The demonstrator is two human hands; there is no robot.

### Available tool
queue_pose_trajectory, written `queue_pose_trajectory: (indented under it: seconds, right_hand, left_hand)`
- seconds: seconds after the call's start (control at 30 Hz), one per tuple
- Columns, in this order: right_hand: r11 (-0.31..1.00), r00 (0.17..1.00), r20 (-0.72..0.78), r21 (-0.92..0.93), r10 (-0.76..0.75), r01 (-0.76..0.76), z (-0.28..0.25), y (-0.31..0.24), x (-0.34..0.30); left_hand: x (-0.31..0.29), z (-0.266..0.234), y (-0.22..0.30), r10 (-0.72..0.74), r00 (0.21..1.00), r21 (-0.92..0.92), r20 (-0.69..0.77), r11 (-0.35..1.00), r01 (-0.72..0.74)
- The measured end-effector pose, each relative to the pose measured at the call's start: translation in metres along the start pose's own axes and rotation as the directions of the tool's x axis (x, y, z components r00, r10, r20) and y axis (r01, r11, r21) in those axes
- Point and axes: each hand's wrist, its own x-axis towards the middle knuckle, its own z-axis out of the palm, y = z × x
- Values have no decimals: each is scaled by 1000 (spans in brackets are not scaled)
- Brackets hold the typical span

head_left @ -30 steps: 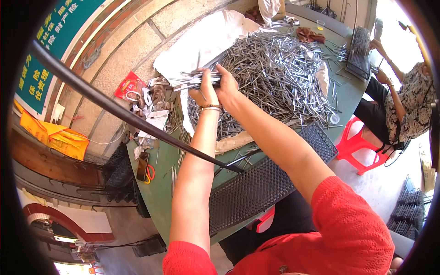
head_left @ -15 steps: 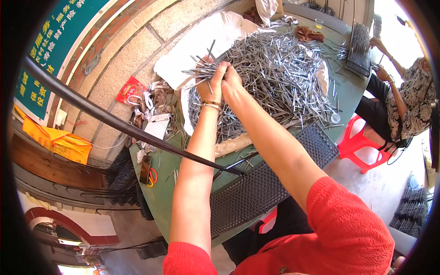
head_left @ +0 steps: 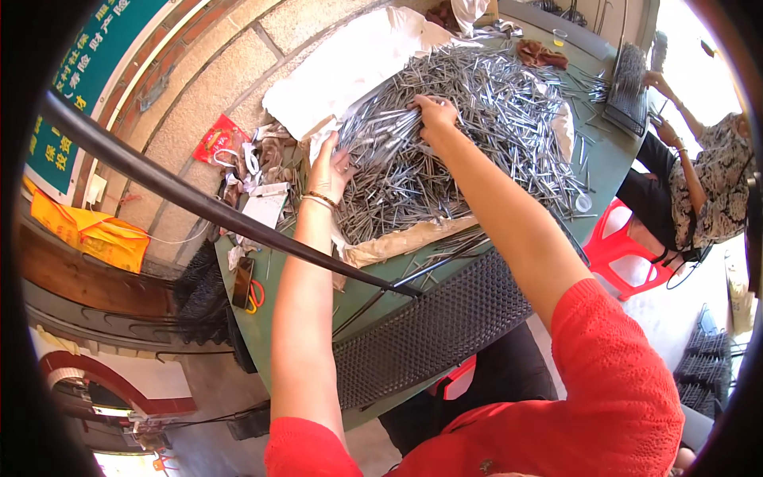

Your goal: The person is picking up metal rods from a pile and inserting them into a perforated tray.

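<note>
My right hand (head_left: 435,118) is over the upper middle of a large heap of thin metal rods (head_left: 493,143). Its fingers curl round the end of a loose bunch of rods (head_left: 385,135), which is blurred by motion. At the heap's left edge is my left hand (head_left: 330,173), its fingers stretched out and the palm turned toward the other end of the bunch. It wears a bracelet (head_left: 320,199) at the wrist. The heap lies on pale sheeting (head_left: 334,75) spread over a green table (head_left: 262,334). How many rods the right hand grips is hidden.
A long black perforated panel (head_left: 429,326) lies along the near table edge, with a dark bar (head_left: 222,211) slanting above the table. Scissors (head_left: 256,296) and a phone (head_left: 243,282) sit at left. At right, a co-worker (head_left: 707,175) handles a black mesh piece (head_left: 628,87) beside a red stool (head_left: 624,250).
My hands were together around a bunch of rods above the heap's left side. Now they are apart, the right one further right and the left one lower left, with the bunch spread between them.
</note>
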Motion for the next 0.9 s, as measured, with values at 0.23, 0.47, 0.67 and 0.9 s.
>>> queue_pose_trajectory:
  seconds: [0.23, 0.47, 0.67, 0.9]
  right_hand:
    - [519, 772, 574, -587, -273, 621, 21, 17, -13]
    - [578, 719, 695, -573, -33, 581, 22, 40, -44]
    - [756, 382, 923, -286, 52, 589, 30, 55, -85]
    - [706, 328, 940, -296, 96, 643, 39, 80, -128]
  left_hand:
    - [18, 22, 6, -149, 949, 552, 276, 834, -29]
    - [-1, 32, -34, -122, 914, 273, 387, 962, 13]
    - [-5, -20, -69, 239, 948, 337, 211, 893, -300]
    - [-48, -66, -56, 372, 924, 316, 89, 869, -380]
